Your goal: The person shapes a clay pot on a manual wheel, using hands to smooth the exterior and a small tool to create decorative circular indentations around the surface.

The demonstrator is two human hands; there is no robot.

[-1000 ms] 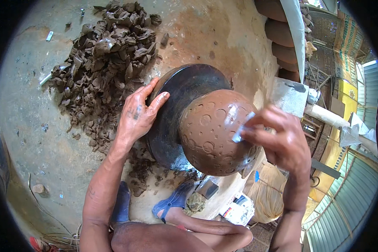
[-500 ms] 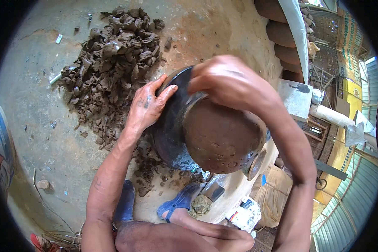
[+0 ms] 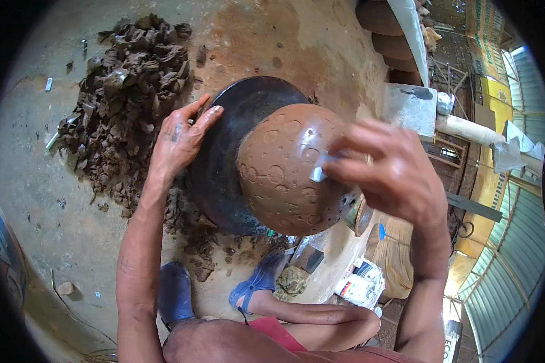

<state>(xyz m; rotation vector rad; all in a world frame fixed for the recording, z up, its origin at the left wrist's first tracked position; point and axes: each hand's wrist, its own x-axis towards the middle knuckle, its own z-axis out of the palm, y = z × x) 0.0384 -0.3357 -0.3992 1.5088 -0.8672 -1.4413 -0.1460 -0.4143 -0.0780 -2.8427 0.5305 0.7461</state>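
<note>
Surface work on the ring-marked clay dome (image 3: pixel 281 172), set against a dark round base (image 3: pixel 215 175), appears under way; the next move calls for a light touch. The blurred right hand (image 3: pixel 393 172) arches over its right side, pinching a small pale strip (image 3: pixel 318 173); the left hand (image 3: pixel 178 136), thumb spread, meets the base's rim, its grip unclear.

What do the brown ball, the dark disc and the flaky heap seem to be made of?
The brown ball looks like damp clay: smooth sheen, ring-shaped marks. The dark disc has a slight gloss that leaves it open: perhaps metal, perhaps coated wood. The flaky heap also looks like clay, mostly dull, in torn brown pieces.
</note>
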